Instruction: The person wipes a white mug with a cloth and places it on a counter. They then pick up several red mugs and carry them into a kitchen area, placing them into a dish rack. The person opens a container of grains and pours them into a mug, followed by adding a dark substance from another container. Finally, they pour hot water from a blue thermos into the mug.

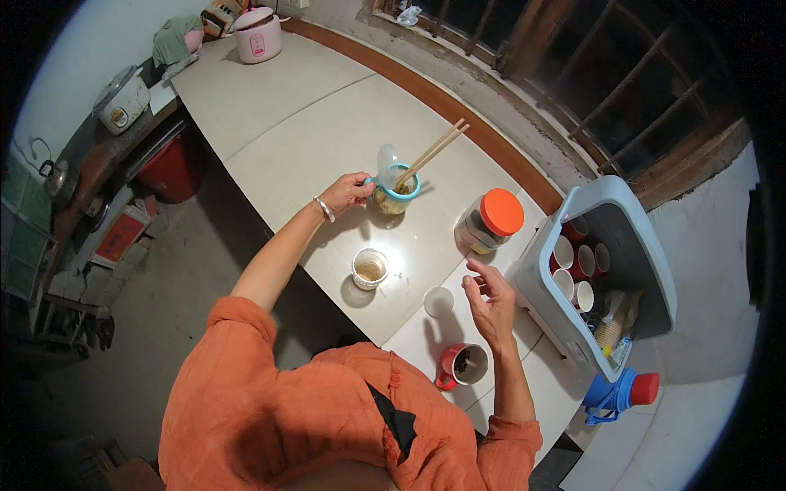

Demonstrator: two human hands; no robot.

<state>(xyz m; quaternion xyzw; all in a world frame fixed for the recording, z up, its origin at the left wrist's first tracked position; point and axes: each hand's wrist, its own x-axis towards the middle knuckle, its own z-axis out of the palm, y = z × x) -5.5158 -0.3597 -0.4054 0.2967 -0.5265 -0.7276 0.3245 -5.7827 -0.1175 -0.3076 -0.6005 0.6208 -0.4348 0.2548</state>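
My left hand (354,190), with a silver bangle at the wrist, grips the handle of a clear jar (390,201) with a teal rim. The jar's clear flip lid (387,160) stands up, and a pair of chopsticks (434,152) leans out of its mouth. Some yellowish-green stuff shows inside. My right hand (491,304) hovers empty, fingers apart and slightly bent, just below a jar (483,229) with an orange lid. Nearer me is a red mug (455,368) with dark bits inside. A small white tub (369,270) with brownish contents stands between my arms. Beside it lies a translucent round lid (439,301).
On the right a blue-grey bin (536,278) holds several paper cups and packets. Below it stands a blue thermos (618,396) with a red cap. A pink rice cooker (259,41) sits at the table's far left end. Barred windows (622,82) line the far right wall.
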